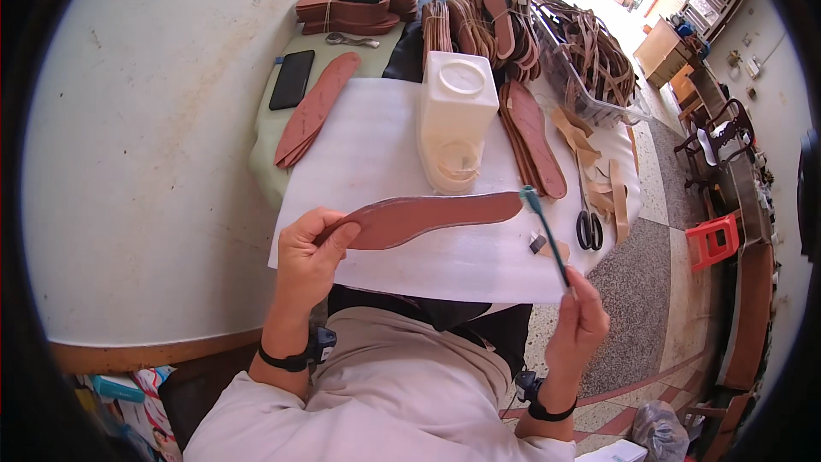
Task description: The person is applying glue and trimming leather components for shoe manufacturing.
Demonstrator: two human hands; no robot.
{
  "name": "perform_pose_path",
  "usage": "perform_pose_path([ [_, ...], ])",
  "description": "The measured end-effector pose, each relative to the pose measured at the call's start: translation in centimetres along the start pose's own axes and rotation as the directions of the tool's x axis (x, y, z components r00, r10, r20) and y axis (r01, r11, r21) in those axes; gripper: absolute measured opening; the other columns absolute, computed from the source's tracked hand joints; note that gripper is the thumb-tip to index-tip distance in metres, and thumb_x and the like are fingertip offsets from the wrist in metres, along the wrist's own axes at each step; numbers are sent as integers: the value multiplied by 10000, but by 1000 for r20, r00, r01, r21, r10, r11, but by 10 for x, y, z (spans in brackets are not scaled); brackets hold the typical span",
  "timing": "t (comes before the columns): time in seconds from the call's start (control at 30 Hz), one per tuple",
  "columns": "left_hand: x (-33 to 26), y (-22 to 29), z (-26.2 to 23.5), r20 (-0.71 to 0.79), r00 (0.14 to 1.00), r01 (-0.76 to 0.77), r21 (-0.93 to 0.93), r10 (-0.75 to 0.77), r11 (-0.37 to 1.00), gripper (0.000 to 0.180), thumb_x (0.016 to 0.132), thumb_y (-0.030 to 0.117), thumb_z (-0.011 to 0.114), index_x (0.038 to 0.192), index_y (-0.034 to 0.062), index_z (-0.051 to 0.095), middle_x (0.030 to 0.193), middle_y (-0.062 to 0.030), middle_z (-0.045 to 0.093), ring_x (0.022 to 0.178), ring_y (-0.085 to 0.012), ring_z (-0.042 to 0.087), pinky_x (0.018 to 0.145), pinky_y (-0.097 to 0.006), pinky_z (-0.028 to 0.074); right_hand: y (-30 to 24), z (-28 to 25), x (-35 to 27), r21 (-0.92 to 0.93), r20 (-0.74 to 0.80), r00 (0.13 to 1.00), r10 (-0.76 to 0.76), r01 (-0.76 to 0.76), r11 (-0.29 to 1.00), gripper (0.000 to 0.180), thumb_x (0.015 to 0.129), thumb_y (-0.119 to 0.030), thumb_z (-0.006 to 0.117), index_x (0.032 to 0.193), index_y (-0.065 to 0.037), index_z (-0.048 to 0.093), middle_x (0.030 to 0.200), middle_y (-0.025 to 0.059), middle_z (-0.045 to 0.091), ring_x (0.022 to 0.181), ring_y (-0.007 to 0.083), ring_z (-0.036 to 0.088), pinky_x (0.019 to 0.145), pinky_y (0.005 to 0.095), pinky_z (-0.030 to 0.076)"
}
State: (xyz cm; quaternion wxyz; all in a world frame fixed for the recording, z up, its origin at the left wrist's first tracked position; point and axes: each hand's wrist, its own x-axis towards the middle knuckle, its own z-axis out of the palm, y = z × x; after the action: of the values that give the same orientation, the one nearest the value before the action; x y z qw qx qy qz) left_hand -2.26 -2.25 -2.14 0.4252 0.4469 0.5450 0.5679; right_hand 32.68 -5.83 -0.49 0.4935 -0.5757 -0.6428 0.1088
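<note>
My left hand (pixel 315 248) grips a reddish-brown shoe insole (pixel 428 221) by one end, holding it above the white-covered table. A pale line runs along the insole's edge. In my right hand (pixel 578 316) is a green toothbrush (pixel 552 235), its bristle head touching or very near the insole's far tip. Behind the insole stands a white plastic container (pixel 460 90) with an opening low in its front. A stack of insoles (pixel 537 137) lies to its right, and another fanned stack (pixel 315 111) lies to the left.
Black-handled scissors (pixel 589 227) and tan strips (pixel 617 197) lie at the table's right. A clear bin (pixel 590 98) of brown straps, bundled insoles (pixel 466 26) and a rubber-banded stack (pixel 346 13) stand at the back. A black phone (pixel 292 79) rests left. A red stool (pixel 711 242) stands on the floor.
</note>
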Motion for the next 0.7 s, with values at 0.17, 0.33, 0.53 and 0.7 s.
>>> perform_pose_path([
  [0.17,-3,0,3,8,999,33,-40,-32,999,181,983,176,810,1036,6,771,749,49,658,642,-27,517,577,-204,408,-14,15,1,-30,101,993,-59,63,998,318,954,52,611,1249,55,732,1043,232,783,802,244,757,722,302,549],
  [0.33,-2,-6,2,-9,1000,14,-24,-14,1000,185,981,181,813,1028,6,774,737,51,651,638,-26,514,569,-205,403,4,14,0,-76,3,1000,24,-24,997,301,977,44,613,1254,57,730,1034,211,783,773,194,729,696,294,535],
  [0.53,-1,-9,2,-25,999,22,-23,-23,999,182,979,179,815,1019,6,773,723,55,641,629,-27,507,563,-207,400,-9,13,3,11,30,997,75,-76,997,275,1009,17,610,1250,59,736,1010,175,788,805,147,704,725,268,528],
  [0.7,1,-7,1,-17,1000,25,-29,-26,999,187,980,186,813,1011,6,771,706,60,628,617,-25,510,552,-205,393,6,12,4,-7,-21,998,57,-57,998,260,1030,-6,603,1242,38,748,923,93,760,723,78,599,650,228,451],
])
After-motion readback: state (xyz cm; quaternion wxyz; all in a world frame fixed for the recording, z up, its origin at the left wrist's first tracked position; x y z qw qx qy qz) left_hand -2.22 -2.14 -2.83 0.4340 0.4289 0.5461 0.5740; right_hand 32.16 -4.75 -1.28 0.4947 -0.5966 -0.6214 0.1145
